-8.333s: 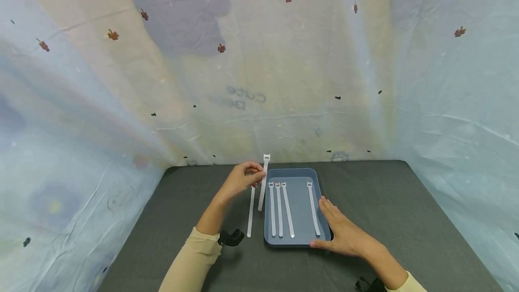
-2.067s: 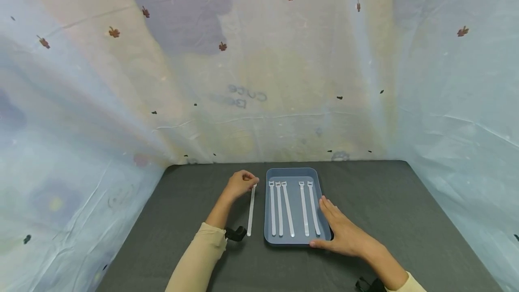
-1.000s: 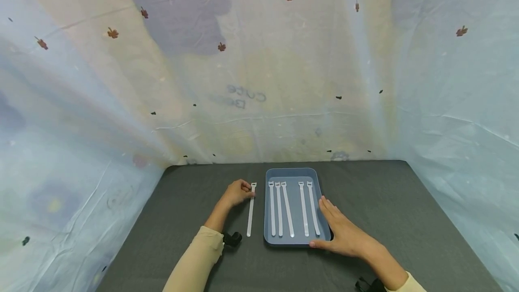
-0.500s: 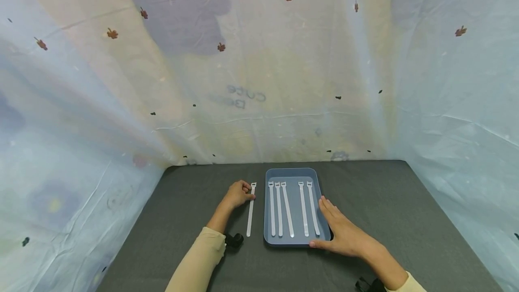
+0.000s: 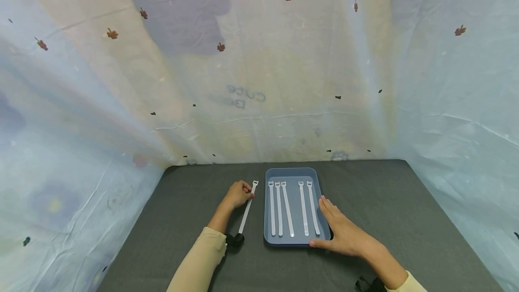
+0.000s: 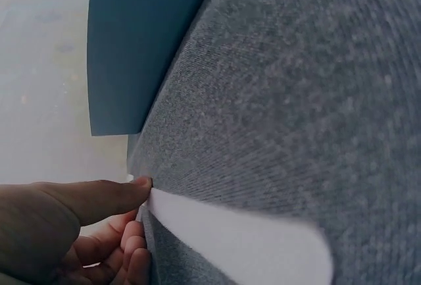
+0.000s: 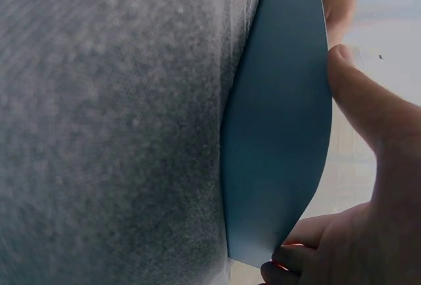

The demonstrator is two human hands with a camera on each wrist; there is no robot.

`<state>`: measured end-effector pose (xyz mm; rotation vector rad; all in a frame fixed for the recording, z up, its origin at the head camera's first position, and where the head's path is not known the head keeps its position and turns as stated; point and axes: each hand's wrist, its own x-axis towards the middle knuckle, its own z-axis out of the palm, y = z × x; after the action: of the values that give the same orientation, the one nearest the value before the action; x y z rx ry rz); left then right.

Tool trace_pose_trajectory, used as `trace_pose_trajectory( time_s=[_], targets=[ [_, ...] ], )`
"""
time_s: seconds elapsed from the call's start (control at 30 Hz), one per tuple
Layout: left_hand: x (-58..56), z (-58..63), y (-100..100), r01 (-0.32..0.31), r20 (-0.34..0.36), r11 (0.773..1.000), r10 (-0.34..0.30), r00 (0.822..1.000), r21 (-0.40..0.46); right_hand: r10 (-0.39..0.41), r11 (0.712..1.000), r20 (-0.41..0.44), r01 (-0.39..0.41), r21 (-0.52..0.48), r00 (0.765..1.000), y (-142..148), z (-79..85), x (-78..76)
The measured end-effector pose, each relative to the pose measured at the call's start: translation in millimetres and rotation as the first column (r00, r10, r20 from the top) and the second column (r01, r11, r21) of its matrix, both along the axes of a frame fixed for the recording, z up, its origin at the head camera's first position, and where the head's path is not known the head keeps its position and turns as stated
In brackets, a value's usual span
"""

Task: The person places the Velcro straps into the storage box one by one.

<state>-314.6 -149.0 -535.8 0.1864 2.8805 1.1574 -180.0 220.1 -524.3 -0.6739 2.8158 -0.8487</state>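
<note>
My left hand point(image 5: 237, 195) pinches a white cable strap point(image 5: 245, 215) below its slotted head, left of the tray. The strap slants, its tail toward me by the wrist camera. Close up in the left wrist view, thumb and fingers hold the blurred strap point(image 6: 243, 242). The blue-grey tray point(image 5: 292, 172) contains several similar straps lying lengthwise: a group of three point(image 5: 279, 211) at left and a pair point(image 5: 303, 211) at right. My right hand point(image 5: 344, 233) rests spread on the tray's near right corner, fingers along its side. In the right wrist view, the thumb touches the tray's rim point(image 7: 279, 120).
A dark grey cloth-covered table point(image 5: 377, 193) lies under everything. Pale printed sheeting point(image 5: 259, 66) hangs behind the table and at both sides. Black wrist cameras sit on both forearms, the left one point(image 5: 235, 240) near the strap's tail.
The strap my left hand held up earlier now lies in the tray as part of the right pair. My left hand has since taken hold of another strap and tilted it. The right hand has stayed put.
</note>
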Motion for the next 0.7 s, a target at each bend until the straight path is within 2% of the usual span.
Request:
trace_pose_trajectory(
  time_s=[0.27, 0.5, 0.7],
  targets=[
    [-0.1, -0.9, 0.4, -0.013, -0.02, 1.0, 0.013, 1.0, -0.004, -0.002, 1.0, 0.006, 0.002, -0.003, 1.0, -0.8, 2.0, 2.0],
    [5.0, -1.0, -0.3, -0.028, -0.007, 0.999, 0.029, 1.0, 0.041, 0.004, 1.0, -0.002, -0.004, 0.001, 1.0, -0.6, 5.9, 3.3],
    [1.6, -4.1, -6.8, -0.032, 0.004, 0.998, 0.032, 0.999, 0.06, 0.003, 1.0, 0.0, -0.003, -0.001, 1.0, -0.5, 6.9, 2.7]
  ],
)
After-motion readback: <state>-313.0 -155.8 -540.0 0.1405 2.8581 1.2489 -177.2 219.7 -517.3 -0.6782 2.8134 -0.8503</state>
